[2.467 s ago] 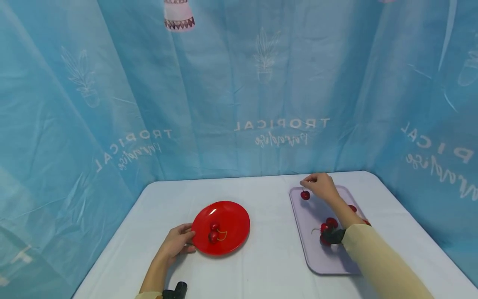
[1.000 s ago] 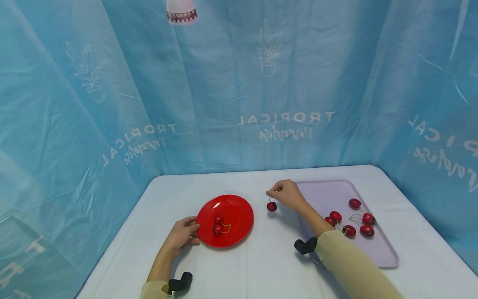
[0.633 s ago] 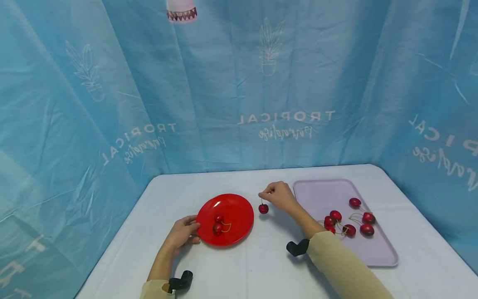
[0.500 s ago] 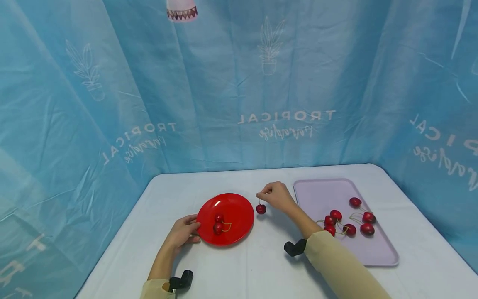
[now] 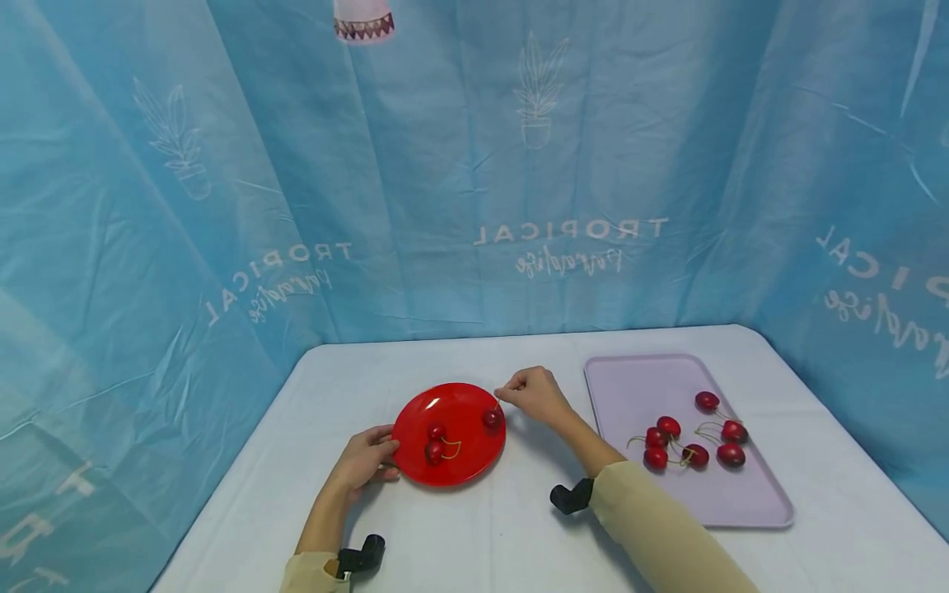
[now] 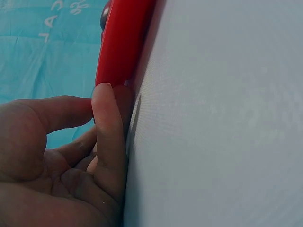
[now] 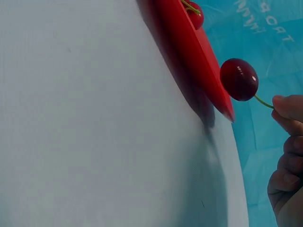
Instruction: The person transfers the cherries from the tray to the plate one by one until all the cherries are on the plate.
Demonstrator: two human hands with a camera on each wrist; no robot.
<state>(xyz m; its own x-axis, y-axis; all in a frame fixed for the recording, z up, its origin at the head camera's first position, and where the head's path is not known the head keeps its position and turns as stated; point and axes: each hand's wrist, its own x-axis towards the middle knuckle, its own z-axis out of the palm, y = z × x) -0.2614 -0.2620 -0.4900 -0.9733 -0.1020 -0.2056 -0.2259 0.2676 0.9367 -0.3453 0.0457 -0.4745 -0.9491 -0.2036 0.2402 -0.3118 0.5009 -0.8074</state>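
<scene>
A small dark-red cherry (image 5: 492, 418) is held by its stem, pinched in the right hand (image 5: 532, 394), just above the right edge of the round red plastic plate (image 5: 460, 403). The plate's left rim is steadied by the left hand (image 5: 363, 464), thumb and fingers curled on it. Judged next: a gentle lowering and release beside two cherries (image 5: 435, 442) already lying there.

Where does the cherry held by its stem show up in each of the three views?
Head: cherry over the red plate's right rim, hanging from the right hand.
Left wrist: not in it.
Right wrist: cherry at right, just above the plate's edge.
Shared landmark: the red plate.
</scene>
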